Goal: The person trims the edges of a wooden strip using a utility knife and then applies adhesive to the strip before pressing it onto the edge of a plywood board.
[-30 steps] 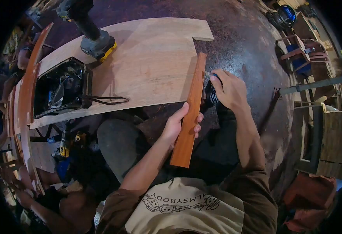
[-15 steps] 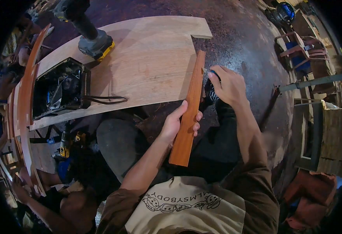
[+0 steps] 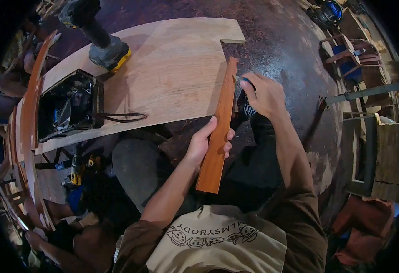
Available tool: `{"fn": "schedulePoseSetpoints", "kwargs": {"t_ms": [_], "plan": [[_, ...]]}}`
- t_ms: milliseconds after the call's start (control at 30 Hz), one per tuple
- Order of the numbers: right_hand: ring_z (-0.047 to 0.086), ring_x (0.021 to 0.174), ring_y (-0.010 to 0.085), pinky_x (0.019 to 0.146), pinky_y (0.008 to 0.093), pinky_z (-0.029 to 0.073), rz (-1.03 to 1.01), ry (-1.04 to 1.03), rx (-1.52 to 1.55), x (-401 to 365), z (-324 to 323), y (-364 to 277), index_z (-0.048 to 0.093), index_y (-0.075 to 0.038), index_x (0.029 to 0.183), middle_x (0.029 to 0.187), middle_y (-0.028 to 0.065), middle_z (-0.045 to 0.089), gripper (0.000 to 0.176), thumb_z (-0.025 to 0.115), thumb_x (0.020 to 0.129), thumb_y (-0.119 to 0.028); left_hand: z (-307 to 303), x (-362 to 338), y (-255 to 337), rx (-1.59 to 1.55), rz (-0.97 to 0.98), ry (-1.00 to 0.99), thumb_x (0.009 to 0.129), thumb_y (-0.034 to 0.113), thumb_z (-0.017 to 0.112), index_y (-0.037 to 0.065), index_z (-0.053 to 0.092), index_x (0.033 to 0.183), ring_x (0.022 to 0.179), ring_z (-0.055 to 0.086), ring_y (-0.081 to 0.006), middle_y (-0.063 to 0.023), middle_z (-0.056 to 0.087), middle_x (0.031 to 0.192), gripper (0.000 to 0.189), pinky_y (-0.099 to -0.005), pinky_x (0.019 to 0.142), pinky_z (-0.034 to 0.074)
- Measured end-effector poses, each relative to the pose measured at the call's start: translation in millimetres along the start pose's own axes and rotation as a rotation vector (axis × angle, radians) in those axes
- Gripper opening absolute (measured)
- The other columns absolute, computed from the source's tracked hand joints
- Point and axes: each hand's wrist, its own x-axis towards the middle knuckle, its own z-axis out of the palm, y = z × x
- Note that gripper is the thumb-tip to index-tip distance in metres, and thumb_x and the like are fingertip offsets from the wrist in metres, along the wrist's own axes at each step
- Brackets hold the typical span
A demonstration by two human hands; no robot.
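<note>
My left hand [image 3: 202, 142] is wrapped around the middle of a reddish-brown wooden strip [image 3: 218, 154], thumb on its face and fingers round its far edge. The strip is tilted lengthwise away from me above my lap. In my right hand [image 3: 267, 95] is a small knife [image 3: 237, 78] with a short pale blade and a dark handle, mostly hidden by the fingers. Its tip meets the right edge of the strip near the far end; the exact contact is too small to make out.
A pale plywood panel [image 3: 172, 68] bears an upright cordless drill [image 3: 104, 48] and a black open box [image 3: 70, 107] with a cord. Another drill [image 3: 75, 170] is lower left. Long brown boards [image 3: 29, 109] and other people are at left, wooden furniture [image 3: 352, 54] at right.
The knife has shifted slightly up and left along the strip's edge with my right hand. My left hand keeps its hold. The view has shifted a little.
</note>
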Motion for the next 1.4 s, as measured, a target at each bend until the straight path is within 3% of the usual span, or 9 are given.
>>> {"fn": "schedulePoseSetpoints", "kwargs": {"t_ms": [133, 200, 733, 900, 1000, 1400], "plan": [[0.067, 0.085, 0.0360, 0.072, 0.0444, 0.052, 0.013, -0.005, 0.010, 2, 1, 1, 0.067, -0.012, 0.105, 0.094, 0.0121, 0.069, 0.021, 0.059, 0.093, -0.027, -2, 1, -2, -0.005, -0.002, 0.000, 0.105, 0.051, 0.032, 0.016, 0.048, 0.127, 0.066, 0.055, -0.0143, -0.0043, 0.054, 0.090, 0.044, -0.0300, 0.061, 0.053], [0.066, 0.078, 0.0350, 0.067, 0.0476, 0.051, -0.030, 0.060, 0.028, 2, 6, 4, 0.065, -0.013, 0.099, 0.083, 0.0109, 0.067, 0.018, 0.059, 0.093, -0.028, -4, 1, -2, -0.007, -0.001, -0.015, 0.105, 0.051, 0.033, 0.016, 0.048, 0.127, 0.066, 0.055, -0.0141, -0.0043, 0.054, 0.090, 0.044, -0.0297, 0.061, 0.053], [0.066, 0.079, 0.0342, 0.067, 0.0464, 0.052, -0.046, 0.118, 0.033, 8, 15, 8, 0.064, -0.013, 0.098, 0.084, 0.0099, 0.067, 0.016, 0.062, 0.091, -0.027, -2, 2, -3, -0.023, 0.004, -0.011, 0.104, 0.051, 0.034, 0.015, 0.046, 0.130, 0.067, 0.056, -0.0156, -0.0055, 0.053, 0.090, 0.046, -0.0307, 0.060, 0.052], [0.066, 0.080, 0.0345, 0.069, 0.0464, 0.052, -0.055, 0.142, 0.039, 10, 17, 9, 0.064, -0.013, 0.097, 0.085, 0.0103, 0.067, 0.016, 0.061, 0.092, -0.028, 4, -1, 1, -0.011, 0.025, -0.026, 0.105, 0.050, 0.034, 0.013, 0.043, 0.138, 0.066, 0.056, -0.0142, -0.0052, 0.054, 0.090, 0.050, -0.0295, 0.061, 0.052], [0.066, 0.080, 0.0352, 0.069, 0.0467, 0.052, -0.042, 0.132, 0.021, 13, 19, 11, 0.064, -0.013, 0.098, 0.085, 0.0110, 0.067, 0.017, 0.061, 0.092, -0.029, 5, -1, 2, -0.027, 0.031, -0.060, 0.103, 0.052, 0.038, 0.014, 0.045, 0.134, 0.068, 0.058, -0.0117, -0.0026, 0.056, 0.088, 0.050, -0.0286, 0.063, 0.053], [0.066, 0.079, 0.0357, 0.067, 0.0480, 0.052, -0.039, 0.140, 0.021, 22, 19, 13, 0.063, -0.014, 0.098, 0.084, 0.0105, 0.067, 0.016, 0.061, 0.091, -0.028, 6, -1, 3, -0.016, 0.031, -0.061, 0.104, 0.050, 0.034, 0.015, 0.042, 0.138, 0.067, 0.057, -0.0128, -0.0036, 0.054, 0.089, 0.049, -0.0280, 0.062, 0.053]]}}
